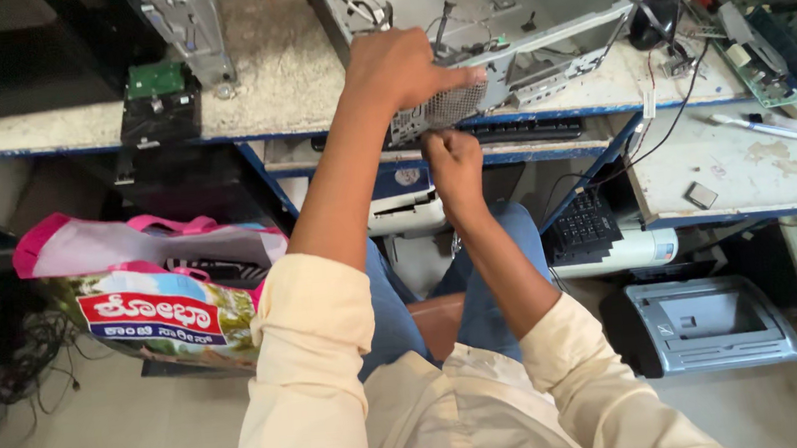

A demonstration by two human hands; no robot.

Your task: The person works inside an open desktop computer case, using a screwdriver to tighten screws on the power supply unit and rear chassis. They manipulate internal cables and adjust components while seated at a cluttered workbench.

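Observation:
An open grey computer case (533, 1) lies on the speckled workbench (280, 81), its perforated rear corner hanging over the front edge. My left hand (402, 65) reaches forward and grips that rear corner from above, fingers over the metal grille (446, 106). Just below it, my right hand (455, 159) is closed into a fist against the lower edge of the grille. Whatever is inside the fist is hidden. Loose cables lie inside the case.
A hard drive (156, 93) and a metal drive cage (184, 26) sit at the left of the bench. A green circuit board (775, 28) and a pen (765, 128) lie at the right. Below are a pink-handled printed bag (164, 292), a black keyboard (581, 222) and a grey printer (705, 322).

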